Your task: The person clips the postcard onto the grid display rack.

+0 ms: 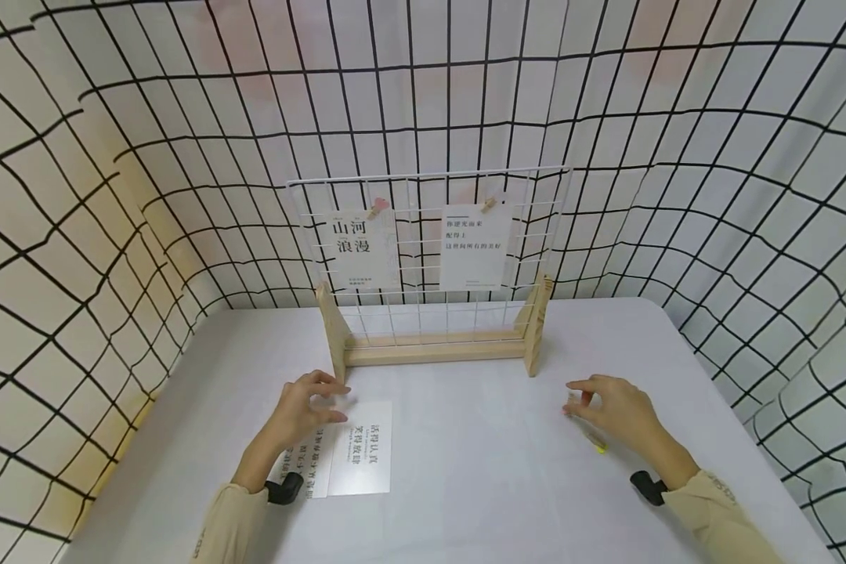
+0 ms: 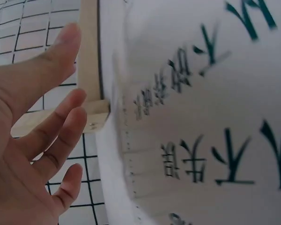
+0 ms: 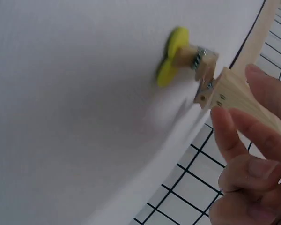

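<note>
My left hand hovers over two white cards with dark Chinese characters, its thumb and fingers spread and holding nothing. The card on the right shows more fully, while my left hand and wrist partly cover the card on the left. On the right side of the table, my right hand is held beside small wooden clothespins, one bearing a yellow decoration. In the right wrist view its thumb and forefinger stand apart, with the clothespins beyond the fingertips.
A white wire grid stands in a wooden base at the back. Clipped to it are a card on the left with a pink-topped clothespin and another on the right. Black netting surrounds the white table.
</note>
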### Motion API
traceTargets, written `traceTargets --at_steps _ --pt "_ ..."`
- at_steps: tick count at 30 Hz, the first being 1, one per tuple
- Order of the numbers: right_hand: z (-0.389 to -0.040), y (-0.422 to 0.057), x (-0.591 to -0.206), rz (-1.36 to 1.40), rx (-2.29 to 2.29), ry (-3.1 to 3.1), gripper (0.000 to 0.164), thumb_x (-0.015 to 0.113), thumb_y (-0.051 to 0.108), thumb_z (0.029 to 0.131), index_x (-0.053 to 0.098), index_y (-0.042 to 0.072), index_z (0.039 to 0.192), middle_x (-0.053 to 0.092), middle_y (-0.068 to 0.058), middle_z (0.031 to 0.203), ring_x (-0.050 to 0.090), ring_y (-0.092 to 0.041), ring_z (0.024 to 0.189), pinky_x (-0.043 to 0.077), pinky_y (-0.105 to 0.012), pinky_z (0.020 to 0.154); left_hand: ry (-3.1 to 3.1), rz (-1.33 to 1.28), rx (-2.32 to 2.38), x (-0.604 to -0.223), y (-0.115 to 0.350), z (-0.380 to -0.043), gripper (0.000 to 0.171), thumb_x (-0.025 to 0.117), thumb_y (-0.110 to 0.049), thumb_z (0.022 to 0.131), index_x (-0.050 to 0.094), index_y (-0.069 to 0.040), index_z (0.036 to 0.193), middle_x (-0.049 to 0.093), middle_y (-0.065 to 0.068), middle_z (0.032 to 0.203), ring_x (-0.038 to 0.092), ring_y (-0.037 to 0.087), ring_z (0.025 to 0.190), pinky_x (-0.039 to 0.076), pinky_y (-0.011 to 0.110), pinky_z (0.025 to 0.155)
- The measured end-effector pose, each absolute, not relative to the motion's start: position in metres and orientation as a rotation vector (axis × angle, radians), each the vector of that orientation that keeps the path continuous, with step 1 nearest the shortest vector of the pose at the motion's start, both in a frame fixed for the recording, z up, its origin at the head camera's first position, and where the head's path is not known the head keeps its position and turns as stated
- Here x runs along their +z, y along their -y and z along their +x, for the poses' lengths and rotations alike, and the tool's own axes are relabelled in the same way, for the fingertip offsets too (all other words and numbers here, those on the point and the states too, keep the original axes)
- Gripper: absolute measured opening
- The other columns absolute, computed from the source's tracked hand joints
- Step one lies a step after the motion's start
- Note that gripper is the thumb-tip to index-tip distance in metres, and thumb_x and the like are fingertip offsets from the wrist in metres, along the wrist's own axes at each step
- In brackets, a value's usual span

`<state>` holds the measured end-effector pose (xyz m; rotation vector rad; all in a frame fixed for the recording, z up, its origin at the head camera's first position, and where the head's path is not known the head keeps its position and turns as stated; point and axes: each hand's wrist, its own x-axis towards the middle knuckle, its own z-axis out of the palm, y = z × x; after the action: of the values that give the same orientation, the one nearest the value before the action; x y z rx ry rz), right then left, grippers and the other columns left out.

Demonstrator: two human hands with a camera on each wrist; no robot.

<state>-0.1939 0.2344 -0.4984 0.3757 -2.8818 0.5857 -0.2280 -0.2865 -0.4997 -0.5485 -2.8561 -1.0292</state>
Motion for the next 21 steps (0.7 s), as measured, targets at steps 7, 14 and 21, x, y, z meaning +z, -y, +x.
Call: traceTargets --at_steps 7,14,21 --pt "-0.192 -0.232 -0.508 0.3 0.576 2.938 0.039 0.086 0.032 0.084 0.079 0.007 0.113 0.066 0.008 0.078 0.035 -0.005 0.053 0.03 -0.021 0.044 2.974 -0.512 -0.997 -0.51 0.288 -0.232 0.043 0.094 -0.022 0.07 0.081 -0.012 0.11 0.07 0.007 0.118 0.062 0.022 0.1 0.037 0.044 0.092" --pt "-0.191 -0.231 -0.51 0.318 0.524 2.902 0.034 0.089 0.03 0.08 0.081 0.008 0.105 0.07 0.001 0.083 0.041 -0.007 0.057 0.033 -0.022 0.045 3.018 -0.398 -1.021 -0.512 0.287 -0.234 0.039 0.095 -0.018 0.068 0.082 -0.014 0.105 0.068 0.004 0.114 0.056 0.025 0.104 0.038 0.048 0.095" --pt "-0.194 -0.231 -0.51 0.306 0.515 2.909 0.028 0.09 0.029 0.079 0.08 0.01 0.097 0.072 0.002 0.083 0.057 -0.01 0.067 0.04 -0.024 0.051 3.021 -0.387 -1.058 -0.515 0.287 -0.237 0.034 0.095 -0.015 0.067 0.081 -0.017 0.099 0.067 -0.001 0.106 0.051 0.02 0.099 0.033 0.045 0.094"
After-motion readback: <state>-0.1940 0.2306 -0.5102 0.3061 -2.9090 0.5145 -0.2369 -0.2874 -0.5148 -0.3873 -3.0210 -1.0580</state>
